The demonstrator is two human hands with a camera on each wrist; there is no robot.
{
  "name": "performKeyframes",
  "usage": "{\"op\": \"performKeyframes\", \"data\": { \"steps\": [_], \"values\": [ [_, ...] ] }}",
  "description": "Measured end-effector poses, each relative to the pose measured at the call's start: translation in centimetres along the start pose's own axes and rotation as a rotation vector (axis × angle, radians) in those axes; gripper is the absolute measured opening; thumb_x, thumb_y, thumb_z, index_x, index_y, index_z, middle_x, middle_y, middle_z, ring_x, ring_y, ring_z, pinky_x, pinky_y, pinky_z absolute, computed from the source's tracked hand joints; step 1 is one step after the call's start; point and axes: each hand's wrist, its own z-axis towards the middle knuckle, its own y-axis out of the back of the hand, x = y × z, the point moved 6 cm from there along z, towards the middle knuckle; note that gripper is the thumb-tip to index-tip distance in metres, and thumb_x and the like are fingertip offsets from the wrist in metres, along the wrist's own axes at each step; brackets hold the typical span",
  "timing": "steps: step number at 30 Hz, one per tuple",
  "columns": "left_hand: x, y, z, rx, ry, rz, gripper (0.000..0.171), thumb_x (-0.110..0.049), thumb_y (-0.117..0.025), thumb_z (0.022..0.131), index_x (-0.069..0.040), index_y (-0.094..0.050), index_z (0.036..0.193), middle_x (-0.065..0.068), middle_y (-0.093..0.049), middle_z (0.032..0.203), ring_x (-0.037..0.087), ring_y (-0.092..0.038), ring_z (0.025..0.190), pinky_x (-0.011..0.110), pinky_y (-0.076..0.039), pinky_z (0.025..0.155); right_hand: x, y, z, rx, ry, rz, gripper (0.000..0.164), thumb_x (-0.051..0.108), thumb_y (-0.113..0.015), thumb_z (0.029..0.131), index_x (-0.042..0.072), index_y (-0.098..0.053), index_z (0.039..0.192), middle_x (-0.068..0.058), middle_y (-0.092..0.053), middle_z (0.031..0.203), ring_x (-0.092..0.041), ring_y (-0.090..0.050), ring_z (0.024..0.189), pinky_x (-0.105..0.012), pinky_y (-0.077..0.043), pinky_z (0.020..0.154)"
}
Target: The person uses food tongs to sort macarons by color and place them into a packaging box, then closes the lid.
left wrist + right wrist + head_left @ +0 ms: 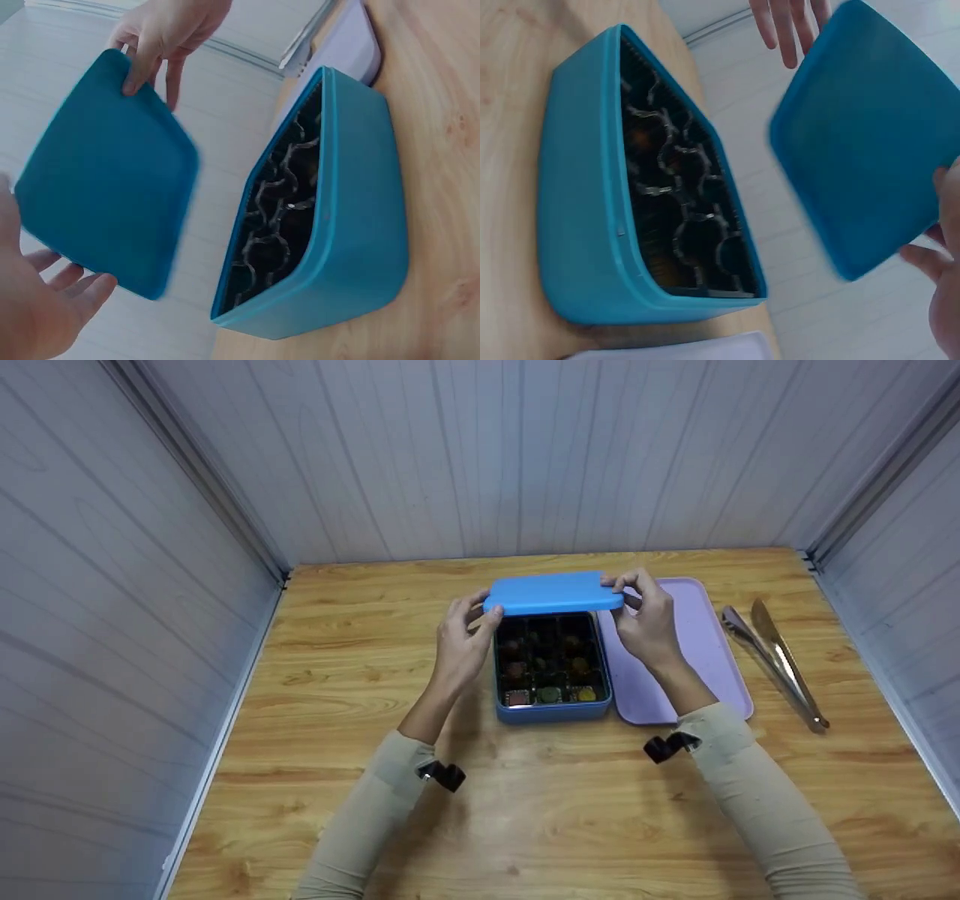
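A blue lid (556, 592) is held in the air, apart from and above the blue box (555, 715). My left hand (463, 639) holds its left edge; my right hand (646, 619) pinches the right edge. Both hands show in the left wrist view, on opposite sides of the lid's underside (109, 172). Inside the box, a dark divided insert (679, 187) has rows of compartments. Small pieces sit in them, among them a pinkish one (517, 697), a green one (549, 694) and a yellow one (585, 694) in the front row. The back rows lie in shadow.
A lilac tray (697, 622) lies right of the box, partly under my right forearm. Farther right, metal tongs (772, 667) and a broad-bladed server (766, 624) rest on the wooden table (337, 690). Pale panel walls (480, 457) stand at the back and both sides.
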Motion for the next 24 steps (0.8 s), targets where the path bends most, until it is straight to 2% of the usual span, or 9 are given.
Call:
{"op": "performKeyframes", "data": {
  "steps": [3, 7, 9, 12, 16, 24],
  "values": [
    [0.5, -0.2, -0.2, 0.026, 0.005, -0.022, 0.055, -0.027, -0.067, 0.114, 0.002, -0.058, 0.159, 0.025, -0.058, 0.156, 0.044, -0.062, 0.152, 0.057, -0.056, 0.124, -0.7, -0.3, -0.5, -0.002, 0.014, 0.028, 0.01, -0.022, -0.061, 0.099, -0.014, -0.057, 0.098, -0.03, -0.078, 0.116, -0.05, -0.078, 0.124, -0.02, -0.062, 0.104],
    [1.3, -0.1, -0.6, 0.02, 0.012, -0.043, 0.056, -0.021, -0.072, 0.111, 0.003, -0.059, 0.159, 0.026, -0.059, 0.155, 0.044, -0.06, 0.154, 0.056, -0.057, 0.124, -1.5, -0.8, -1.2, 0.028, 0.013, 0.082, 0.012, -0.025, -0.058, 0.097, -0.013, -0.055, 0.097, -0.031, -0.076, 0.118, -0.049, -0.076, 0.128, -0.023, -0.062, 0.107],
    [1.7, -0.1, -0.8, 0.019, 0.017, -0.054, 0.056, -0.018, -0.073, 0.109, 0.003, -0.059, 0.159, 0.027, -0.059, 0.155, 0.044, -0.059, 0.155, 0.056, -0.057, 0.123, -1.9, -1.0, -1.6, 0.041, 0.002, 0.126, 0.013, -0.026, -0.057, 0.096, -0.013, -0.055, 0.096, -0.031, -0.074, 0.12, -0.044, -0.075, 0.131, -0.023, -0.061, 0.11],
    [2.4, -0.1, -1.3, 0.012, 0.023, -0.078, 0.057, -0.014, -0.075, 0.107, 0.005, -0.059, 0.159, 0.029, -0.059, 0.154, 0.045, -0.06, 0.153, 0.055, -0.057, 0.124, -2.4, -1.3, -2.3, 0.056, -0.011, 0.179, 0.013, -0.026, -0.056, 0.095, -0.013, -0.054, 0.096, -0.031, -0.072, 0.12, -0.029, -0.075, 0.132, -0.022, -0.06, 0.111],
    [3.3, -0.1, -2.0, -0.004, 0.04, -0.096, 0.055, -0.011, -0.077, 0.105, 0.005, -0.062, 0.156, 0.029, -0.062, 0.152, 0.044, -0.061, 0.152, 0.051, -0.056, 0.125, -3.1, -1.8, -3.3, 0.081, -0.006, 0.207, 0.013, -0.026, -0.056, 0.095, -0.013, -0.054, 0.095, -0.031, -0.071, 0.12, -0.012, -0.073, 0.132, -0.019, -0.059, 0.111],
    [5.1, -0.4, -3.6, -0.014, 0.074, -0.104, 0.052, -0.01, -0.079, 0.104, 0.006, -0.066, 0.152, 0.028, -0.063, 0.149, 0.044, -0.062, 0.15, 0.053, -0.056, 0.125, -4.2, -2.4, -5.1, 0.124, -0.058, 0.241, 0.013, -0.025, -0.057, 0.095, -0.012, -0.055, 0.096, -0.032, -0.07, 0.122, -0.004, -0.072, 0.131, -0.018, -0.058, 0.112]
  ]
}}
